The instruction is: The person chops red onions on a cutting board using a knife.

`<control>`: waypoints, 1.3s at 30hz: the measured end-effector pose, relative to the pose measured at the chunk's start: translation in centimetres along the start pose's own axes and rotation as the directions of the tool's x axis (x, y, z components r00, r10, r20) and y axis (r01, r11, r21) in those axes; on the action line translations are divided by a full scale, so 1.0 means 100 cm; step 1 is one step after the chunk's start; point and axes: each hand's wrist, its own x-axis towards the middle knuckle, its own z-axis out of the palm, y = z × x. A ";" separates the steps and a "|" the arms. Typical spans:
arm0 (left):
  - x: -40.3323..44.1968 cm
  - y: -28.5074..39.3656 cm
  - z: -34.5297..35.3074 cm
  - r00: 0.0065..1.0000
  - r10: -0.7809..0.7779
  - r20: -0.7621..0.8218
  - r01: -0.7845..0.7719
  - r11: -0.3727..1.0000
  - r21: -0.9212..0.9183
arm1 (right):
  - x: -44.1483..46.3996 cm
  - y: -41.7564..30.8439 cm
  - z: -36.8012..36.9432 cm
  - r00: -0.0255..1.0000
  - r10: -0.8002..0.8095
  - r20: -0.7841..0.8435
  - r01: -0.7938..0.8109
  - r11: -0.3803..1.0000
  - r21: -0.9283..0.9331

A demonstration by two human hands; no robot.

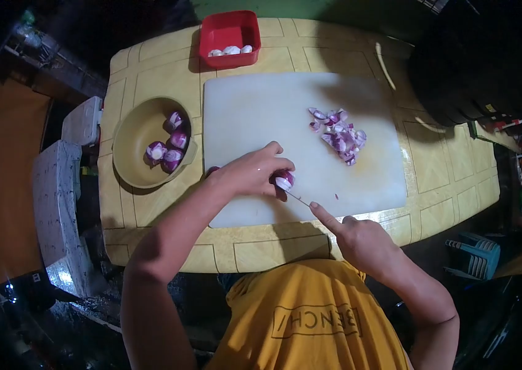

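My left hand is closed around a purple onion piece, pressing it on the white cutting board. My right hand grips a knife, its index finger stretched along the back of the blade. The blade's far end meets the onion piece; the handle is hidden in my palm. Cut purple onion pieces lie in a loose heap on the board's right half. Another bit of purple onion shows behind my left wrist at the board's left edge.
Left of the board, a yellowish bowl holds several purple onions. A red square container with white garlic bulbs stands at the back. A large dark object occupies the table's right rear, and a teal stool is below right.
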 end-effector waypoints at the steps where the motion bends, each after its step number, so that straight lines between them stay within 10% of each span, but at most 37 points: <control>1: 0.000 -0.001 0.001 1.000 0.014 -0.003 -0.014 1.000 0.013 | 0.001 0.000 0.000 1.000 0.014 0.021 -0.013 0.999 -0.033; 8: -0.001 0.001 0.000 1.000 0.010 -0.008 -0.010 0.999 0.047 | 0.033 0.022 0.042 0.973 -0.114 -0.202 0.123 0.992 0.034; 13: -0.004 0.002 0.001 1.000 -0.006 0.001 0.006 0.999 0.033 | 0.001 0.027 0.005 0.999 -0.014 0.031 0.014 1.000 0.004; 32: -0.005 0.007 0.004 0.997 0.070 -0.024 -0.060 0.952 0.299 | 0.029 0.018 0.049 0.976 -0.117 -0.185 0.118 0.993 -0.004; 39: -0.004 0.001 0.011 0.997 0.060 -0.048 -0.046 0.968 0.247 | -0.004 0.068 0.017 0.999 -0.031 0.026 0.029 0.998 0.060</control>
